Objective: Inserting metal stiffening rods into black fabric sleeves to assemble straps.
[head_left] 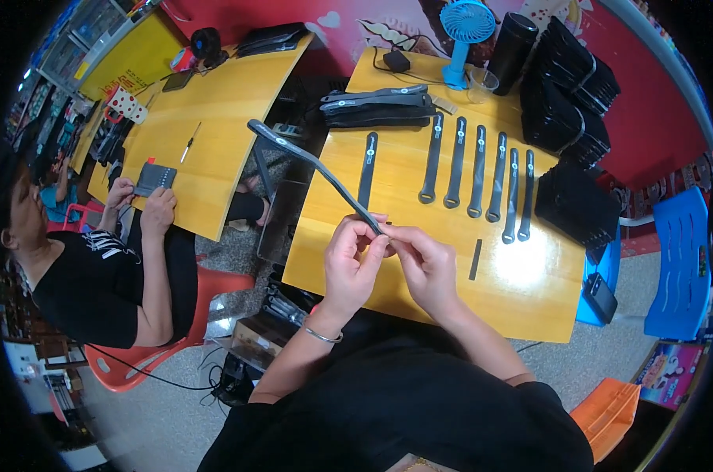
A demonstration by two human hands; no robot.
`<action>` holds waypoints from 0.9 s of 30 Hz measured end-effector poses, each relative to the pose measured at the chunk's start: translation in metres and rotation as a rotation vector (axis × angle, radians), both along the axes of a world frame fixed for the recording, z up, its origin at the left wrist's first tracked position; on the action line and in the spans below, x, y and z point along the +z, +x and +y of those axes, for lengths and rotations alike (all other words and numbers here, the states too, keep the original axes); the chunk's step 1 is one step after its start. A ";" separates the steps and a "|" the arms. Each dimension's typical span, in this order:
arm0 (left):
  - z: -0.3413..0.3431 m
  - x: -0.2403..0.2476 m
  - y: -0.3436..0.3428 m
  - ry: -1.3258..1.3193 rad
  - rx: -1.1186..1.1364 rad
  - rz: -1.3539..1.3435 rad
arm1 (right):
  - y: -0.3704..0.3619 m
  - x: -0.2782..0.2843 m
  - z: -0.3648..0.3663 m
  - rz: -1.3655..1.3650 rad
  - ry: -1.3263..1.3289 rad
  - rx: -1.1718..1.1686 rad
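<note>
A long black strap (317,164) slants up and to the left from my fingers, its far end free in the air. My left hand (353,261) pinches it near its lower end. Fingertips of my right hand (424,266) close on that same end, close against the left thumb; the end itself is hidden by the fingers. Beyond my hands a similar strap (368,169) lies on the yellow table (325,236). To the right, several black straps (480,169) with a ring at the near end lie in a row. A short dark strip (476,259) lies near my right hand.
A stack of straps (376,106) is at the back, with a blue fan (457,47) and black bottle (514,51). Black bundles (569,118) line the right side. At the left table (207,149), another person (120,267) holds a small dark object (155,179).
</note>
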State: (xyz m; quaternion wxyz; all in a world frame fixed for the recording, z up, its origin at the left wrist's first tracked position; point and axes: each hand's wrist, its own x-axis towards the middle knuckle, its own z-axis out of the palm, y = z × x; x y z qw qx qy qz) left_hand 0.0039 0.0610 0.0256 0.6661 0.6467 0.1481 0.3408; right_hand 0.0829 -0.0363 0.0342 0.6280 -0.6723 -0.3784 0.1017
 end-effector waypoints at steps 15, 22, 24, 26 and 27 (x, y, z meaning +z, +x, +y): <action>0.011 0.000 -0.005 0.244 -0.045 0.156 | 0.003 0.004 -0.004 -0.033 -0.033 0.019; 0.012 0.014 -0.005 0.506 -0.057 0.210 | 0.004 0.004 -0.008 0.227 -0.012 0.093; 0.016 0.015 -0.012 0.538 -0.125 0.228 | 0.007 0.008 -0.010 0.207 -0.041 0.085; 0.020 0.014 -0.020 0.532 -0.169 0.211 | 0.010 0.010 -0.011 0.145 -0.077 0.108; 0.022 0.013 -0.023 0.526 -0.210 0.194 | 0.010 0.011 -0.012 0.147 -0.078 0.109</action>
